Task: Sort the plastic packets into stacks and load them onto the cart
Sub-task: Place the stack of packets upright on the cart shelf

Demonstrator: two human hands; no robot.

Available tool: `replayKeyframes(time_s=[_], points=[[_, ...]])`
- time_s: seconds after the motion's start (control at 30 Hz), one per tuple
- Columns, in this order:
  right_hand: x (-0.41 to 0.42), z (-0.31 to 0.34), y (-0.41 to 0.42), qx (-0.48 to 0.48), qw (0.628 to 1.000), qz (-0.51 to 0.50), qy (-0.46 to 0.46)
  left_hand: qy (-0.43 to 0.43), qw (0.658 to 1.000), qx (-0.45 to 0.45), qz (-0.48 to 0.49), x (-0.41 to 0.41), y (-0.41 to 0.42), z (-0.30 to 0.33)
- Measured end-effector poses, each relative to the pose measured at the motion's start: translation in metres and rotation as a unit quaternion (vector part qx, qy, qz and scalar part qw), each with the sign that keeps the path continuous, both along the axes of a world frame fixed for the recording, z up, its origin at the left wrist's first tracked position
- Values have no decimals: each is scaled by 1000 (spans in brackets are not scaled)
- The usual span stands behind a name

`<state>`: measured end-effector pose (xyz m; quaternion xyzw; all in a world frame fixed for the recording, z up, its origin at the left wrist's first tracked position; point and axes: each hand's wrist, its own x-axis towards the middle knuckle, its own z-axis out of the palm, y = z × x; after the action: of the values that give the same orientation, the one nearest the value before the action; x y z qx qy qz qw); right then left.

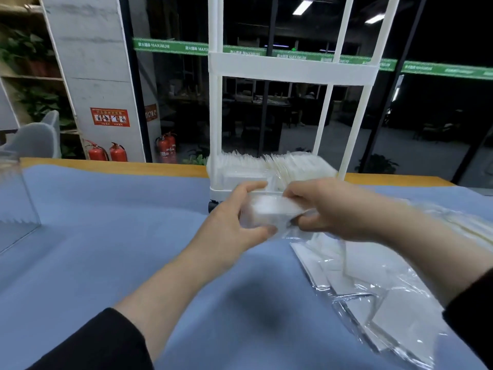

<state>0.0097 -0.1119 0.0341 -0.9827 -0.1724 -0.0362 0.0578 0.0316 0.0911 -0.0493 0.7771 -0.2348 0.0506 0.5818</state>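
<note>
Both hands hold 1 stack of plastic packets [269, 210] just in front of the white cart [290, 69]: left hand [234, 222] grips its left end, right hand [328, 209] pinches its right. Upright packets [280, 164] fill the cart's lower tray. Loose packets [378, 295] lie near right on the blue cloth [106, 236].

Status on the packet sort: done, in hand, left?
Done: packets stand packed in the white cart's bottom tray. In hand: left hand and right hand grip a small stack before the cart. Left: loose packets spread on the blue tablecloth.
</note>
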Motion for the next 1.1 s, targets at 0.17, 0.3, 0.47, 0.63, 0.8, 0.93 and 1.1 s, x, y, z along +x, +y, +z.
replayKeyframes(time_s=[0.17, 0.3, 0.47, 0.63, 0.8, 0.93, 1.1], points=[[42, 41, -42, 16, 997, -42, -63, -154, 982, 18, 109, 30, -7, 31], [96, 40, -54, -45, 993, -77, -82, -162, 960, 164, 159, 69, -22, 37], [137, 29, -49, -99, 985, -117, -84, -144, 929, 321, 117, 92, -41, 16], [148, 22, -52, -135, 980, -137, -48, -177, 895, 399, 95, 99, -41, -3], [154, 9, -55, -138, 982, -128, -28, -198, 878, 419, 121, 107, -36, -8], [160, -1, -58, -107, 987, -121, 4, -187, 879, 421, 122, 110, -35, -12], [167, -9, -63, -104, 987, -125, 0, -184, 892, 395, 122, 111, -35, -13]])
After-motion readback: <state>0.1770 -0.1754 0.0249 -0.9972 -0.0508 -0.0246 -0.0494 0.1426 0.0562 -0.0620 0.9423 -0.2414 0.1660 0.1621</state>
